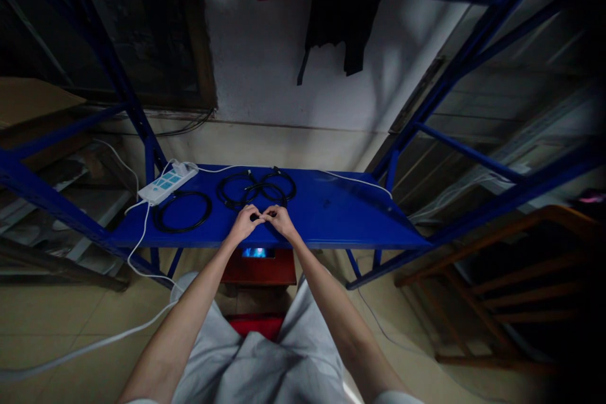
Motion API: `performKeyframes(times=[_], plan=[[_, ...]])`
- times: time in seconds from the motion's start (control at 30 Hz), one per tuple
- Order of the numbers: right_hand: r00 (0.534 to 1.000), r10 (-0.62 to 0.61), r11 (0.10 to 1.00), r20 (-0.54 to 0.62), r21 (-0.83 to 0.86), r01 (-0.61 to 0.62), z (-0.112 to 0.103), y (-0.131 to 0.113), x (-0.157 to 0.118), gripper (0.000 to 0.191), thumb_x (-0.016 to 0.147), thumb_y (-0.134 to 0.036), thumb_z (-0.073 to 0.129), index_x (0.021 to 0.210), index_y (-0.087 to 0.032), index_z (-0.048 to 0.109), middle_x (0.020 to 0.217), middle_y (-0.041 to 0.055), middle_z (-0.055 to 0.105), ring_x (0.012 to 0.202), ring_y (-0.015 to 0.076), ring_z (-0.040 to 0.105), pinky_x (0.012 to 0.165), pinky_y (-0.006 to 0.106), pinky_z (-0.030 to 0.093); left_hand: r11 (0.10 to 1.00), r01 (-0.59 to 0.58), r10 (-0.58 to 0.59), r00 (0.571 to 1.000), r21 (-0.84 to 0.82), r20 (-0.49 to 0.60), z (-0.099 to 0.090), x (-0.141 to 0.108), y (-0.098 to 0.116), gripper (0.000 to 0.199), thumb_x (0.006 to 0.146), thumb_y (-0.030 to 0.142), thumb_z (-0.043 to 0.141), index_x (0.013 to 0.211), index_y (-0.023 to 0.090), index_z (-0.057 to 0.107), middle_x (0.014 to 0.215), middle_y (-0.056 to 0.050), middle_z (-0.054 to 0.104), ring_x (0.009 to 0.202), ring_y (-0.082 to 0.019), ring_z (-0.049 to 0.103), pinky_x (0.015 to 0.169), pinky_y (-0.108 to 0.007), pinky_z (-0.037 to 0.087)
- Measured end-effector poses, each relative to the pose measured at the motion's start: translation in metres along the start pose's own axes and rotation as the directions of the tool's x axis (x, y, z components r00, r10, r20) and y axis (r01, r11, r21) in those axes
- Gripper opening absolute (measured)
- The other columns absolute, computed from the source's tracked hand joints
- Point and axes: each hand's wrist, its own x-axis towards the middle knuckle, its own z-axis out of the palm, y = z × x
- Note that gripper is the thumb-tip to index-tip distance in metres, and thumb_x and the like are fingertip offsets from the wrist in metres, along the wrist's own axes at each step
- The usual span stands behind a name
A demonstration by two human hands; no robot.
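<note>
My left hand [246, 223] and my right hand [279, 219] meet over the front part of a blue shelf [341, 214]. Both are closed, thumbs and fingers pinched on a dark piece of black cable, mostly hidden by the fingers. Just behind them, two looped black cables overlap: a left coil [219, 192] and a right coil [294, 187], with plug ends at the back. To the left of my hands lies another coiled black cable [208, 214], apart from both.
A white power strip [163, 186] with a plug in it sits at the shelf's left end, its white cord [142, 237] hanging over the front. Blue uprights frame both sides. Below the shelf is a red-brown stool [258, 271] with a lit screen [258, 252]. A wooden chair [516, 278] stands right.
</note>
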Motion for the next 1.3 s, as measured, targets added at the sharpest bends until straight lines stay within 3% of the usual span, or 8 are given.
performKeyframes(times=[0.2,0.47,0.67,0.83,1.17,1.3], plan=[[1.000,-0.008,1.000,-0.012,0.001,0.008,0.000,0.001,-0.002,0.028,0.081,-0.047,0.074,0.075,-0.020,0.075,0.076,0.0048,0.072,0.074,0.0188,0.060,0.070,0.028,0.042,0.998,-0.038,0.038,0.999,-0.043,0.006,0.000,0.000,-0.002,0.013,0.087,0.019,0.064,0.075,0.019,0.068,0.086,-0.004,0.067,0.087,-0.019,0.061,0.084,-0.034,0.049],[0.998,-0.048,0.999,-0.048,-0.020,0.047,-0.001,-0.002,-0.004,0.026,0.080,-0.045,0.077,0.074,-0.020,0.075,0.075,0.0048,0.070,0.073,0.0185,0.057,0.069,0.028,0.040,0.995,-0.049,0.047,0.999,-0.084,-0.018,-0.003,0.000,0.002,0.010,0.085,0.021,0.066,0.075,0.019,0.066,0.085,-0.004,0.065,0.085,-0.018,0.062,0.081,-0.033,0.048],[0.998,-0.043,0.999,-0.046,-0.034,0.042,-0.002,-0.002,-0.005,0.025,0.081,-0.044,0.077,0.072,-0.020,0.074,0.075,0.0052,0.069,0.075,0.0192,0.058,0.069,0.029,0.041,0.998,-0.031,0.029,0.999,0.047,0.042,0.000,0.000,0.006,0.015,0.082,0.011,0.062,0.071,0.020,0.059,0.085,-0.003,0.063,0.089,-0.020,0.058,0.085,-0.034,0.047],[0.997,-0.041,0.998,-0.059,-0.044,0.039,-0.002,0.000,-0.004,0.025,0.081,-0.043,0.076,0.071,-0.020,0.073,0.073,0.0048,0.069,0.072,0.0184,0.057,0.068,0.029,0.040,0.989,0.011,-0.014,1.000,0.147,0.019,0.007,-0.002,0.008,0.018,0.080,0.007,0.061,0.069,0.020,0.055,0.086,-0.003,0.061,0.090,-0.021,0.056,0.085,-0.036,0.046],[0.997,-0.022,1.000,-0.075,-0.019,0.020,0.001,0.002,-0.004,0.026,0.079,-0.043,0.077,0.070,-0.019,0.072,0.070,0.0024,0.068,0.064,0.0159,0.056,0.069,0.028,0.041,0.959,-0.047,0.032,0.998,0.279,0.061,0.008,-0.006,0.021,0.019,0.077,0.022,0.071,0.081,0.023,0.053,0.092,-0.004,0.055,0.095,-0.025,0.051,0.082,-0.037,0.045],[0.998,-0.007,1.000,-0.063,0.004,0.008,-0.001,-0.002,-0.004,0.024,0.078,-0.041,0.078,0.069,-0.019,0.073,0.071,0.0037,0.070,0.065,0.0171,0.058,0.068,0.028,0.043,0.958,-0.025,0.015,0.999,0.284,0.037,0.009,-0.006,0.020,0.015,0.084,0.023,0.066,0.078,0.023,0.052,0.089,-0.003,0.056,0.092,-0.023,0.051,0.080,-0.036,0.045]])
